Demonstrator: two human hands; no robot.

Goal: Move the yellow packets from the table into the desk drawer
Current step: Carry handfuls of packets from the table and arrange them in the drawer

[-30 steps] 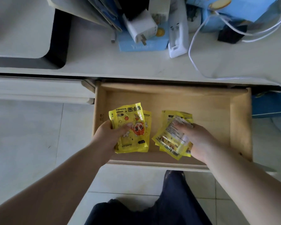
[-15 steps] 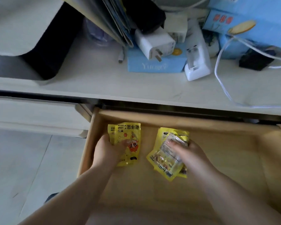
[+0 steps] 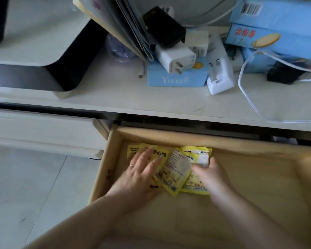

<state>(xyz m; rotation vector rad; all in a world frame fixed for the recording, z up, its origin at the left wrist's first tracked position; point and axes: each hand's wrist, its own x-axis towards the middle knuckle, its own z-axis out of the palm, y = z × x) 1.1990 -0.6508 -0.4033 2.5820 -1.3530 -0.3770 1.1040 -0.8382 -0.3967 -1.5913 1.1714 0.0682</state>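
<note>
The yellow packets point(image 3: 171, 169) lie in the desk drawer point(image 3: 250, 186), bunched against its back wall toward the left corner, in two overlapping piles that now touch in the middle. One packet sits tilted on top, its printed back face up, bridging both piles.

The left hand point(image 3: 140, 177) lies flat on the left pile, fingers straight and spread toward 12 o'clock, pressing rather than gripping; this looks meant to flatten the pile and slide it back. A ring shows on one finger. The right hand point(image 3: 210, 175) rests on the right pile at about 3 o'clock from the tilted packet, thumb at the packets' far edge. Its fingers are partly hidden and blurred, so whether it pinches a packet or only pushes cannot be told.

At 12 o'clock beyond the drawer, the table point(image 3: 115, 97) carries no yellow packets in view, so the move seems nearly done. A white charger point(image 3: 175, 59) lies on a blue box point(image 3: 176, 78), with a white cable point(image 3: 248, 97) at 2 o'clock.
</note>
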